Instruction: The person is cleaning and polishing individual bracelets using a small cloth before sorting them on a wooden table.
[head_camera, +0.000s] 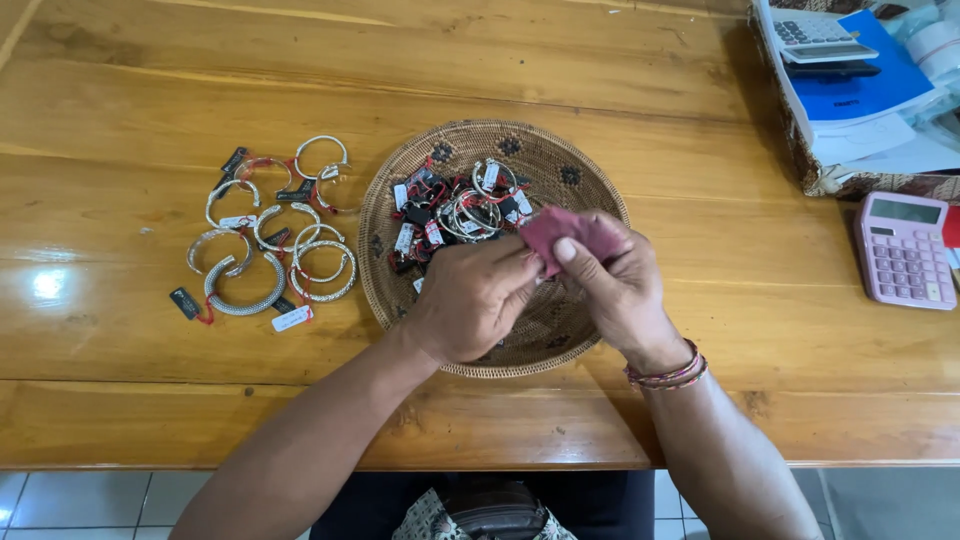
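Both my hands meet over a round woven basket tray (560, 170) on the wooden table. My right hand (620, 285) pinches a dark pink cloth (570, 232) between thumb and fingers. My left hand (475, 300) is curled against the cloth; whatever it grips inside is hidden. Several silver bangles with red strings and tags (460, 205) lie heaped in the basket just beyond my hands. A beaded bracelet (668, 375) circles my right wrist.
Left of the basket, several silver bangles with tags (275, 245) are laid out on the table (150, 110). A pink calculator (903, 250) lies at the right. Behind it stands a patterned box holding a blue book, papers and a grey calculator (850, 80).
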